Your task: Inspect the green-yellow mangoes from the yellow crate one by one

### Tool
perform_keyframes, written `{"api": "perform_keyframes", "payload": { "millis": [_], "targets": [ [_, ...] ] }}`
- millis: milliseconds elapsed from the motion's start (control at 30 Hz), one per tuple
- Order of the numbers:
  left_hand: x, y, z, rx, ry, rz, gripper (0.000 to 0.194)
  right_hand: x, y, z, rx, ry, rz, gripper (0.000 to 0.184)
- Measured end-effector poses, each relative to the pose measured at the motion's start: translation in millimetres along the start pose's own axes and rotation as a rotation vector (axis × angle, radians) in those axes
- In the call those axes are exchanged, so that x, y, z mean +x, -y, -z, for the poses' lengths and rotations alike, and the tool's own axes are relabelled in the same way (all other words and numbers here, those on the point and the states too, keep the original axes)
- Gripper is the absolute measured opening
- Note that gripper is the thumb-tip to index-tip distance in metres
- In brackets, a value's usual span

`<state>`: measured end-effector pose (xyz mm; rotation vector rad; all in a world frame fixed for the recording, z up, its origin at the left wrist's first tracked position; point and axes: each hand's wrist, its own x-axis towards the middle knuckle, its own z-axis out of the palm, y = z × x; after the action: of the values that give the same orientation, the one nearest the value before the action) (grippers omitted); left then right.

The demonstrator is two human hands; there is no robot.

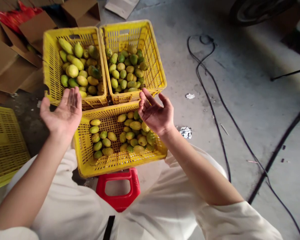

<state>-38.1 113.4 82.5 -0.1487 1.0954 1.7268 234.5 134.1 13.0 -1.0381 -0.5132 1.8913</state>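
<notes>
My left hand [65, 113] is raised palm up with the fingers stretched out, holding nothing, by the near edge of the back left yellow crate [46, 63]. Palm up as well, my right hand [157, 111] hangs over the right side of the front yellow crate [86, 170]; its fingers are spread and bare. Inside the front crate, green-yellow lemons [135, 125] lie in a smaller group on the left and a larger one on the right. Bigger, longer lemons [72, 71] fill part of the back left crate. The back right crate [162, 73] holds many small lemons [130, 69].
Open cardboard boxes [5, 66] and a red plastic bag [20, 16] stand at the upper left. Another yellow crate [5, 140] is at the left edge. A red plastic stool [120, 200] shows between my legs. Black cables [215, 86] and crumpled foil [185, 132] lie on the right-hand floor.
</notes>
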Motion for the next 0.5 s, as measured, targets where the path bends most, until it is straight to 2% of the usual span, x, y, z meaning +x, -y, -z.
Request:
{"api": "perform_keyframes", "payload": {
  "millis": [100, 267, 500],
  "targets": [
    [2, 3, 1.7, 0.001, 0.002, -0.004, 0.063, 1, 0, 4, 0.048, 0.033, -0.006, 0.047],
    [6, 1, 5.5, 0.045, -0.009, 0.034, 0.052, 1, -8, 2, 0.054, -0.054, 0.007, 0.04],
    [9, 5, 18.5, 0.081, 0.029, 0.018, 0.039, 1, -25, 3, -0.018, -0.031, -0.098, 0.035]
  ]
}}
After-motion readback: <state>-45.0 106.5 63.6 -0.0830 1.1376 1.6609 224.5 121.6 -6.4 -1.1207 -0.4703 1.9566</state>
